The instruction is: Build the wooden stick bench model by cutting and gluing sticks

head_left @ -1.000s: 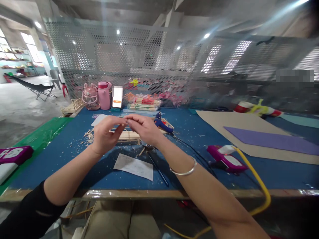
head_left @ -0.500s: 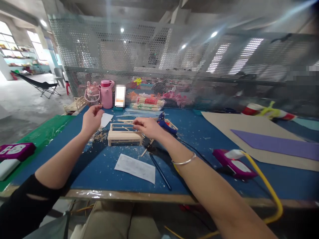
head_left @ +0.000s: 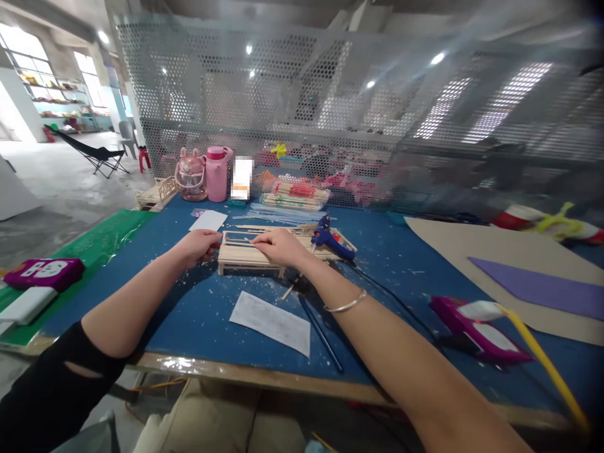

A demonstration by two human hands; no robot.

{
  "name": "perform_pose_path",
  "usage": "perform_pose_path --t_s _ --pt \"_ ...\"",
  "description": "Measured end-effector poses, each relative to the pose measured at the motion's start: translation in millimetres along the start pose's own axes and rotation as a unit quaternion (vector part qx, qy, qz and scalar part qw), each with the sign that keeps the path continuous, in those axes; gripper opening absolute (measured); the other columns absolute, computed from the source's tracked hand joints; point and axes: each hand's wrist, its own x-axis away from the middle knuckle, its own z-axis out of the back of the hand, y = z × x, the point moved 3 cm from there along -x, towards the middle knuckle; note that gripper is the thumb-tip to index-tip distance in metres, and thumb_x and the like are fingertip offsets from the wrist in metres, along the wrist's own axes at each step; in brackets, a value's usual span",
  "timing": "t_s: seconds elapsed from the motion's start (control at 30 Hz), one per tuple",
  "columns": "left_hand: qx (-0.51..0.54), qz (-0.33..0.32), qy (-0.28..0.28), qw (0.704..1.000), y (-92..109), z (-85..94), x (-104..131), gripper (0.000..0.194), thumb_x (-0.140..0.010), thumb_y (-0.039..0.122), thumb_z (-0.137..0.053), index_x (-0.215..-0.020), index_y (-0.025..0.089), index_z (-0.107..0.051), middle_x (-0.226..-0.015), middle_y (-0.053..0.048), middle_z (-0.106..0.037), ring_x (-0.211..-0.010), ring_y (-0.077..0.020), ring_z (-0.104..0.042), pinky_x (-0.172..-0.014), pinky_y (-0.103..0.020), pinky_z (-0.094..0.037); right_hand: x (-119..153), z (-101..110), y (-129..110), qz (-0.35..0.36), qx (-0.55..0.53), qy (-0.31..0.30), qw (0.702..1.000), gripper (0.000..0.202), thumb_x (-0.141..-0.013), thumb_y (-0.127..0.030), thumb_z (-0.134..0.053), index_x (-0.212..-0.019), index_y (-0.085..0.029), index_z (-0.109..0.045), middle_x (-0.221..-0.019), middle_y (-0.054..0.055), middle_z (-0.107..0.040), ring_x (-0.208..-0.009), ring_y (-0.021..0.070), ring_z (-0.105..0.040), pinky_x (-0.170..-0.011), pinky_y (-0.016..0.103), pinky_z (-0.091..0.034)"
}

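Note:
A small bench-like model made of thin wooden sticks (head_left: 250, 255) stands on the blue table, with a slatted seat and a raised back rail. My left hand (head_left: 201, 245) is at its left end, fingers curled closed against the back corner post. Over the right part of the seat, my right hand (head_left: 283, 247) pinches what looks like a short thin wooden stick (head_left: 247, 240), held near the back rail. Its fingers cover the model's right back corner. Just right of that hand, a blue glue gun (head_left: 334, 242) rests among more sticks.
A white paper sheet (head_left: 271, 323) and a dark pen-like rod (head_left: 323, 336) lie in front. Behind are bagged sticks (head_left: 295, 196), a pink flask (head_left: 217, 176) and a perforated screen (head_left: 283, 94). A purple power strip (head_left: 481, 330) with a yellow cable sits right.
My left hand has come down and right from above the paper to the model's left end. My right hand remains at the model, slightly lower. The view has turned a little left.

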Motion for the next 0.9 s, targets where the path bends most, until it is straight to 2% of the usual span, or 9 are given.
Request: perform_pose_path --t_s 0.23,0.5,0.53,0.6,0.67,0.73,0.8,0.9 --pt "0.015 0.023 -0.005 1.000 0 -3.4 5 0.017 -0.066 0.019 -0.070 -0.074 0.014 -0.055 -0.044 0.006 -0.048 -0.034 -0.0029 -0.041 -0.034 -0.013 -0.034 -4 -4 3 0.023 0.011 -0.002 1.000 0.027 -0.079 -0.022 -0.048 -0.091 -0.021 -0.072 -0.096 0.002 -0.071 -0.092 0.0182 -0.063 -0.079 0.025 -0.044" --pt "0.018 0.028 0.009 0.999 1 -4.7 8 0.023 -0.063 0.013 -0.071 -0.078 0.015 -0.054 -0.042 0.007 -0.048 -0.032 -0.0030 -0.040 -0.035 -0.013 -0.035 -9 -7 -2 0.043 0.011 -0.057 0.997 0.028 -0.078 -0.020 -0.046 -0.093 -0.021 -0.071 -0.100 0.002 -0.070 -0.093 0.0181 -0.062 -0.080 0.026 -0.043" --pt "0.017 0.027 0.009 0.999 1 -5.1 8 0.022 -0.064 0.012 -0.070 -0.079 0.015 -0.054 -0.041 0.008 -0.047 -0.032 -0.0030 -0.040 -0.034 -0.013 -0.035 -9 -4 0 0.041 -0.001 -0.041 0.998 0.028 -0.079 -0.021 -0.046 -0.095 -0.021 -0.070 -0.102 0.002 -0.069 -0.094 0.0176 -0.061 -0.080 0.026 -0.043" --pt "0.016 0.026 0.006 1.000 1 -5.7 9 0.021 -0.065 0.010 -0.068 -0.080 0.016 -0.053 -0.040 0.008 -0.047 -0.031 -0.0032 -0.040 -0.034 -0.013 -0.034 -5 11 7 0.028 -0.042 0.040 0.998 0.028 -0.082 -0.026 -0.045 -0.099 -0.020 -0.067 -0.101 0.003 -0.068 -0.092 0.0166 -0.061 -0.079 0.026 -0.042" --pt "0.015 0.023 0.002 1.000 2 -6.0 10 0.022 -0.066 0.010 -0.067 -0.081 0.016 -0.053 -0.040 0.008 -0.047 -0.031 -0.0035 -0.040 -0.034 -0.012 -0.034 4 31 19 -0.016 -0.073 0.156 0.985 0.030 -0.084 -0.030 -0.041 -0.094 -0.016 -0.065 -0.088 0.005 -0.069 -0.080 0.0156 -0.061 -0.071 0.024 -0.042" --pt "0.013 0.021 -0.001 1.000 2 -5.9 11 0.022 -0.067 0.010 -0.067 -0.082 0.016 -0.052 -0.040 0.008 -0.046 -0.031 -0.0035 -0.040 -0.033 -0.012 -0.033 18 49 31 -0.081 -0.076 0.245 0.963 0.033 -0.084 -0.034 -0.040 -0.079 -0.013 -0.064 -0.069 0.004 -0.065 -0.065 0.0146 -0.058 -0.061 0.023 -0.040" --pt "0.009 0.021 -0.001 1.000 2 -5.6 11 0.022 -0.067 0.011 -0.067 -0.083 0.016 -0.052 -0.039 0.008 -0.046 -0.031 -0.0035 -0.039 -0.033 -0.012 -0.033 32 56 40 -0.140 -0.063 0.280 0.948 0.039 -0.084 -0.039 -0.040 -0.061 -0.014 -0.059 -0.054 0.002 -0.057 -0.056 0.0138 -0.053 -0.055 0.024 -0.036" --pt "0.005 0.021 0.001 1.000 2 -5.4 12 0.023 -0.067 0.012 -0.068 -0.084 0.016 -0.052 -0.039 0.008 -0.045 -0.030 -0.0037 -0.039 -0.033 -0.012 -0.033 46 46 43 -0.171 -0.074 0.252 0.950 0.040 -0.083 -0.038 -0.043 -0.051 -0.015 -0.054 -0.048 0.000 -0.051 -0.050 0.0118 -0.047 -0.053 0.024 -0.033"
